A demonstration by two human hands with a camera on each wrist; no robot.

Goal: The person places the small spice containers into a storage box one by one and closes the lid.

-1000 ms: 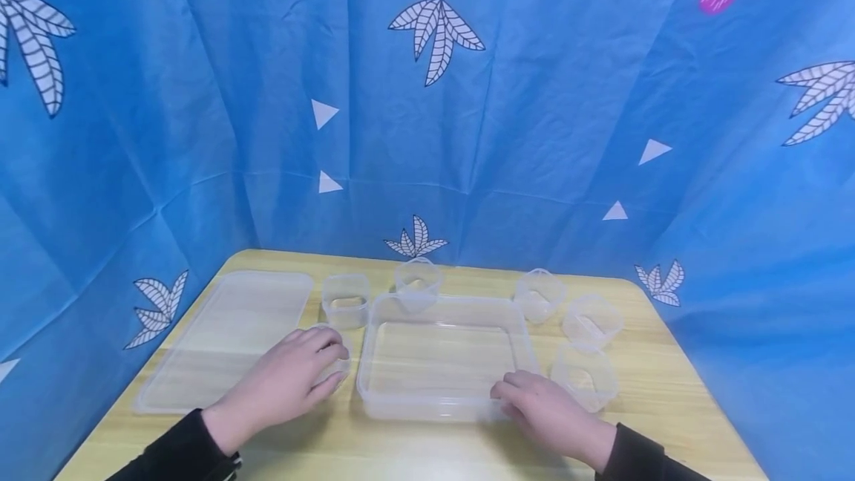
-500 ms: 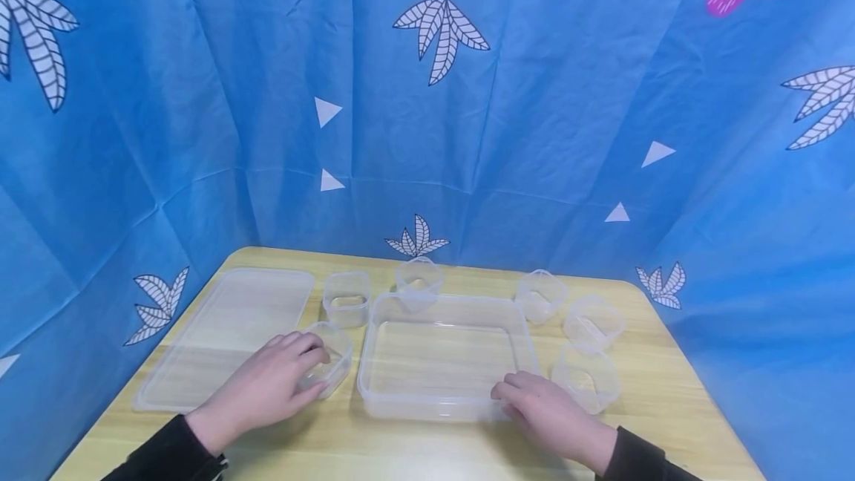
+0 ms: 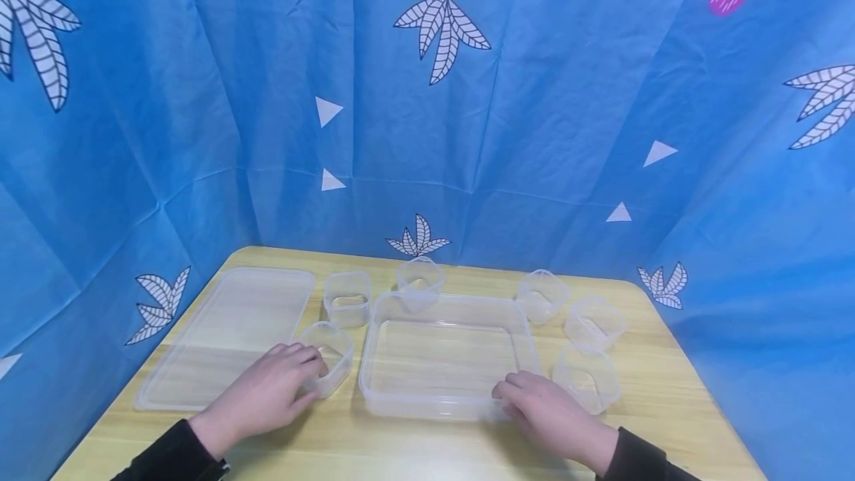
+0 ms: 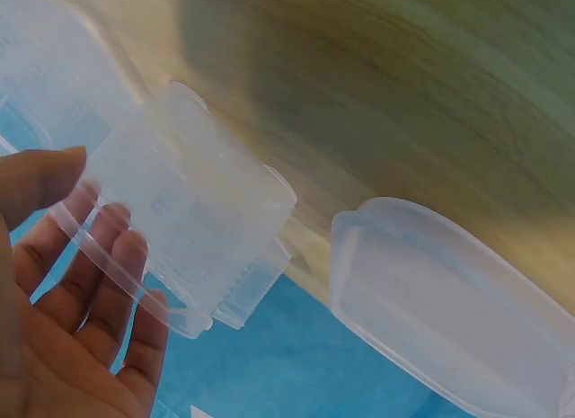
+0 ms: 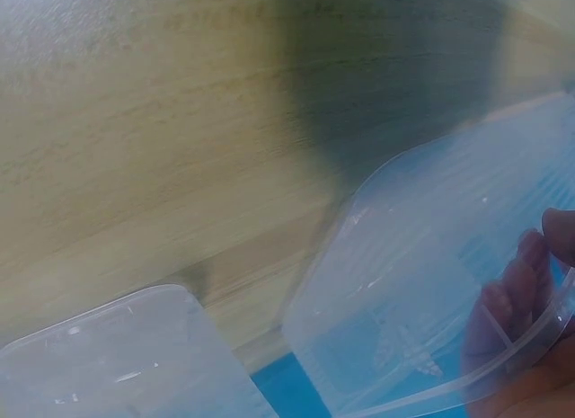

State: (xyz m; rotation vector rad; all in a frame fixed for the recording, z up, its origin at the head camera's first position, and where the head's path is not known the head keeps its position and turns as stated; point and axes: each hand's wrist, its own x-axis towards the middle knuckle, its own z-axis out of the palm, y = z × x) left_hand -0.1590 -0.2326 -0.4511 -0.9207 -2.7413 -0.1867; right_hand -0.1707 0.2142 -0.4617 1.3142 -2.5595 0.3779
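Note:
A small clear plastic container (image 3: 339, 370) stands on the table left of a large clear plastic box (image 3: 441, 408). My left hand (image 3: 260, 392) is at its near left side. In the left wrist view my fingers (image 4: 117, 247) show through the container's clear rim, spread and loosely bent. The thumb (image 4: 40, 180) stays apart from them. At the box's near right corner, my right hand (image 3: 551, 416) grips the rim, with fingers (image 5: 517, 297) showing through the wall in the right wrist view.
A flat translucent lid (image 3: 214, 340) lies on the left of the table. Behind and right of the box stand more small containers, among them a back left one (image 3: 347, 299) and a front right one (image 3: 591, 377). A blue patterned curtain (image 3: 534, 132) surrounds the table.
My left hand has drawn back left and a little toward me, uncovering more of the small container, which stays beside the box. The right hand holds its place at the box corner.

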